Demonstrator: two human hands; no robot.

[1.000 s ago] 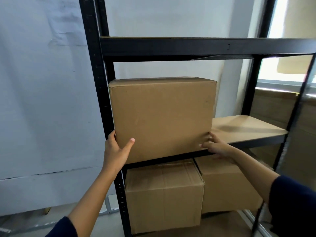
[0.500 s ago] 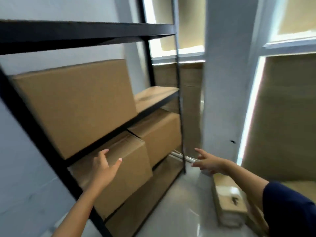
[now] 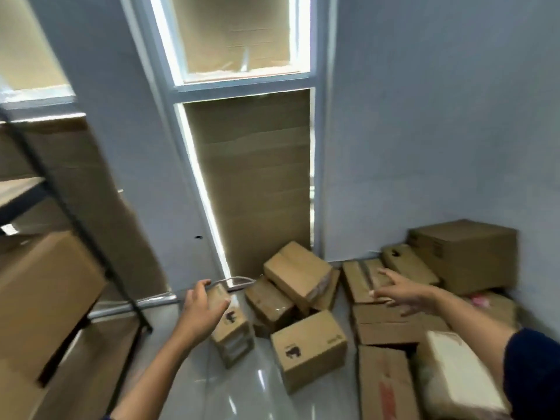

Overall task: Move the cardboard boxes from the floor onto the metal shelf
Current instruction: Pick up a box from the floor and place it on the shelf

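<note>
Cardboard boxes [image 3: 309, 348] on floor [image 3: 242, 386], shut.

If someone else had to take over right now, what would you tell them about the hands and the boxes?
Left hand: open, empty, above a small box.
Right hand: open, empty, reaching over the pile of boxes on the floor.
Done: at least one big box sits on the shelf at left.
Left: many boxes by the wall, none picked up yet. Grab the next one and shelve it.
</note>
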